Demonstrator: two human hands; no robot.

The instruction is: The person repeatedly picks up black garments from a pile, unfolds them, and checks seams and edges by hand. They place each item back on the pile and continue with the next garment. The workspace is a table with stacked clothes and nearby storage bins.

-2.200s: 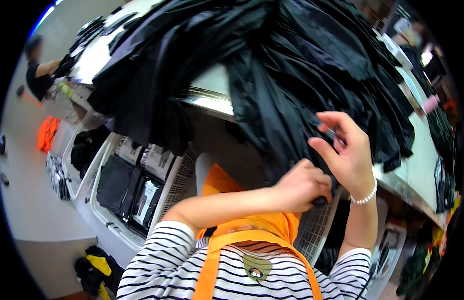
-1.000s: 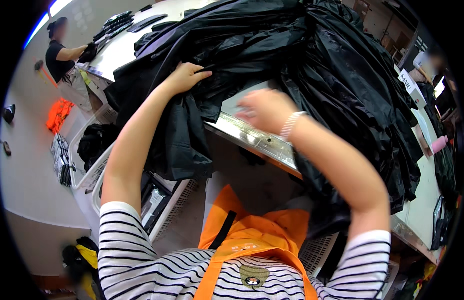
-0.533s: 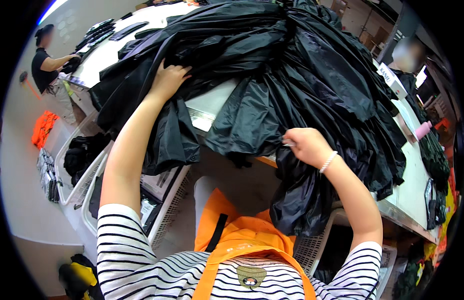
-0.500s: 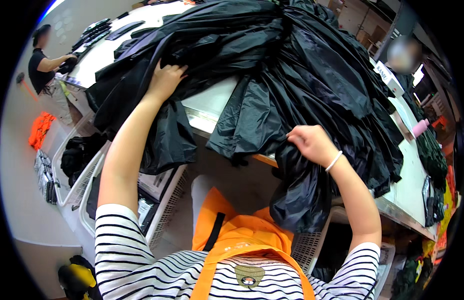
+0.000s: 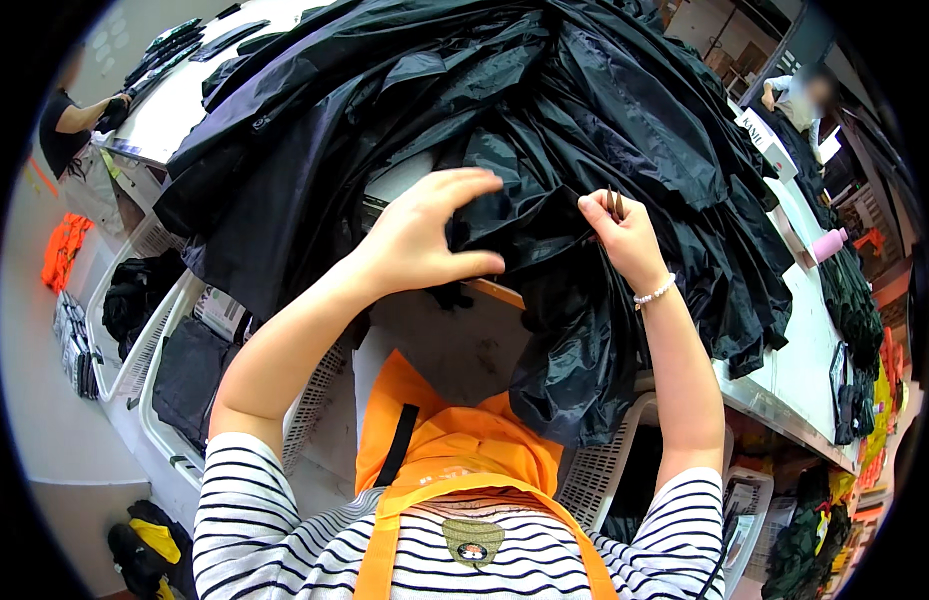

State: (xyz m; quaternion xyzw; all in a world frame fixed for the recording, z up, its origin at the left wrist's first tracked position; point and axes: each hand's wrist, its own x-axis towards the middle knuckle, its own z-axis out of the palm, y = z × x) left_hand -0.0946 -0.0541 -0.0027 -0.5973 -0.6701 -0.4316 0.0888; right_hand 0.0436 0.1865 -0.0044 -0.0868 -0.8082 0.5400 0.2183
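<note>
Black garment pile (image 5: 544, 130) sprawled over counter (image 5: 794, 340), frame center. Left hand (image 5: 424, 240) grip pinched a fabric fold; right hand (image 5: 624, 235) grip pinched a small thin tool against the cloth. Fabric looked thin, limp, slippery, light; best gathered by bunched folds or hem.

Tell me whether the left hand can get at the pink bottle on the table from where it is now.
Probably not as things stand. The left hand is gripping a fold of the black garment pile, and the pink bottle stands far off to the right, beyond the right hand and the heaped fabric.
</note>
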